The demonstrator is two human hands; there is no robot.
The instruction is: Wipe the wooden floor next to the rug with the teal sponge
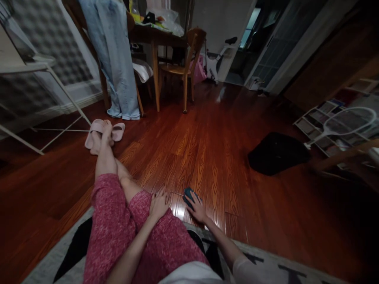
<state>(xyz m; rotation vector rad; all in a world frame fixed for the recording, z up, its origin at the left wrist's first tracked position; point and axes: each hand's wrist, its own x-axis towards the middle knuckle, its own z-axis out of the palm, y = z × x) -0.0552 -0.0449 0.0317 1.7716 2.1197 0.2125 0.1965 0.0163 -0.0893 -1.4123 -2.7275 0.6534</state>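
My left hand rests flat on the knee of the red patterned trousers, its fingers spread and nothing in them. On the wooden floor to the right, my right hand lies over a small dark teal object. Its fingers reach across the top, covering much of it. The object looks rounded, but in the dim light I cannot make out its kind. My legs stretch forward and left, with the feet by a pair of pale pink slippers.
A patterned mat lies beneath me. Ahead stand a wooden chair and a cluttered table, with jeans draped over another chair. A black bag-like object, a white racket and a shelf are at right; a white-framed stand is at left.
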